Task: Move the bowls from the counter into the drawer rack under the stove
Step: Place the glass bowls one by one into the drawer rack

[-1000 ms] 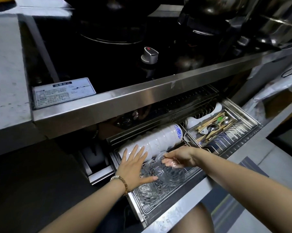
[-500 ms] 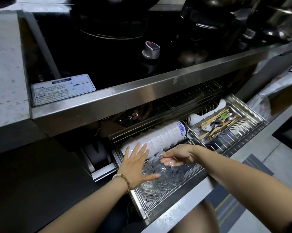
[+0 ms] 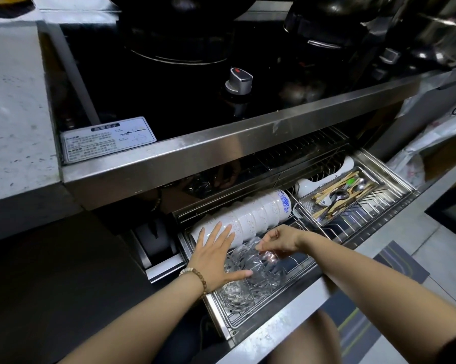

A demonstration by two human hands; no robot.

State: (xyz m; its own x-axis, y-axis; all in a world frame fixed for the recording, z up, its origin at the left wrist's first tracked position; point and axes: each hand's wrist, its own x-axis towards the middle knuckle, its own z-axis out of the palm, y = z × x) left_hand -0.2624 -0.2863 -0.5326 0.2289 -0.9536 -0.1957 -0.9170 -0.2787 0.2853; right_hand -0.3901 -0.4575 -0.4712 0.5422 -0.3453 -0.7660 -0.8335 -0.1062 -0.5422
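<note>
**Glass bowls in rack**

Glass bowls [image 3: 258, 275] are stood on edge at front-left of drawer rack [image 3: 352, 219], beside white bowls [image 3: 250, 216]. Left hand [image 3: 216, 256] is laid flat on them, fingers [image 3: 216, 230] spread; a rim is pinched by right hand [image 3: 282, 239]. Bowl count unclear, glass overlaps.

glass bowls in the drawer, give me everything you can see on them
The glass bowls are clear, with a cut, faceted pattern. They stand on edge, nested in a row at the front left of the drawer rack, just in front of the white bowls. Their number is unclear. The left hand lies flat on them with straight fingers, and the right hand pinches the rim of the rightmost one.
</note>
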